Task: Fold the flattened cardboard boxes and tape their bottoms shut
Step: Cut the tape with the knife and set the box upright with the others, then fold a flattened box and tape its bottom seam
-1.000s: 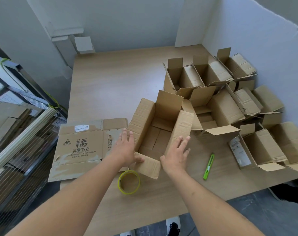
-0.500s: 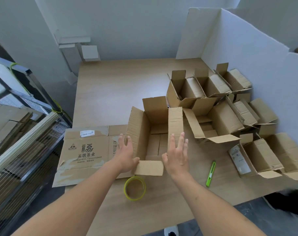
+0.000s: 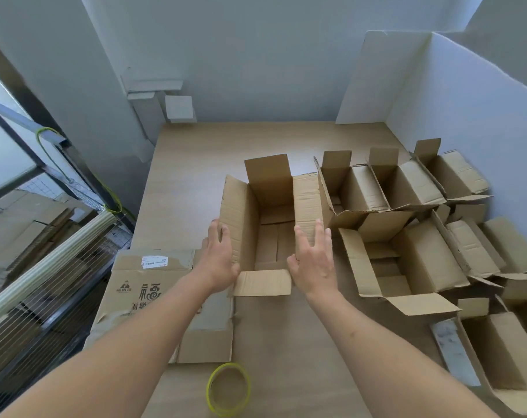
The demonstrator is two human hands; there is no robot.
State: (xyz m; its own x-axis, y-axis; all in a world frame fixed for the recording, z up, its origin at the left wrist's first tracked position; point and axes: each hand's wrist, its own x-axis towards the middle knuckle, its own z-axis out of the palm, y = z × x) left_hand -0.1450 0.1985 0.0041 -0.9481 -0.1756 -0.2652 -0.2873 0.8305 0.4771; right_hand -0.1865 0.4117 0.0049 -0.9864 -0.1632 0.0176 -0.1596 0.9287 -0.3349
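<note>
Bracketing the open box (image 3: 271, 224) from both sides, the two hands sit flat against its long walls. Left hand (image 3: 220, 260) presses on the outside of the left wall with fingers straight and pointing away, thumb at the near corner — a spread, relaxed grip, not curled round anything. Right hand (image 3: 313, 260) mirrors it on the right wall, fingers straight and fanned, palm against the cardboard, thumb near the lower inner edge — likewise apart.

That box stands upright at the middle of the desk (image 3: 196, 176), top flaps up: the far flap stands tall, the side flaps lean outward, and the near flap lies folded down toward the person between the wrists. Its bottom flaps are visible inside, closed together.

Just left of it, partly under the left forearm, lies a flattened box (image 3: 147, 285) with printed characters and a white label. Near the desk's front edge sits a yellow-rimmed tape roll (image 3: 229, 393), lying flat, well clear of both hands.

Along the right side, a cluster of assembled boxes (image 3: 406, 188) sits packed together, tops open, running back toward the white partition (image 3: 467, 116).
</note>
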